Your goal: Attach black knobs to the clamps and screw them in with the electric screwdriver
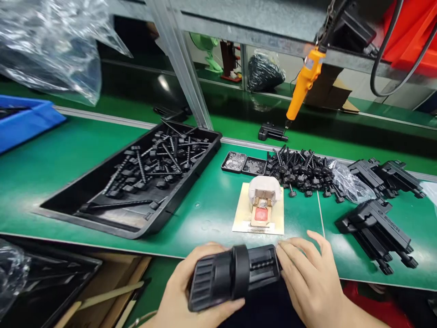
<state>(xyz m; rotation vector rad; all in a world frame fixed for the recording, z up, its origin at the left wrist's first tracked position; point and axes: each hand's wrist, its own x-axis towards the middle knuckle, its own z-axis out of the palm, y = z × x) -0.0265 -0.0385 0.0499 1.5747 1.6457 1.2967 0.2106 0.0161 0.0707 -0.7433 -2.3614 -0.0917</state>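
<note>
Both my hands hold a black ribbed plastic housing [232, 275] at the table's near edge. My left hand [177, 296] wraps its thick ribbed end from below. My right hand [307, 278] grips the narrower slotted end, fingers spread over it. Just beyond it a wooden jig [258, 214] with a red pad and a white padded block stands on the green mat.
A black tray [102, 214] of long screws lies at left. Two small dishes [243, 164] and a pile of black screw parts [300, 171] sit behind the jig. Black Bosch-marked parts [375, 230] lie at right. An orange electric screwdriver [302, 84] hangs overhead. A blue bin [23, 123] is far left.
</note>
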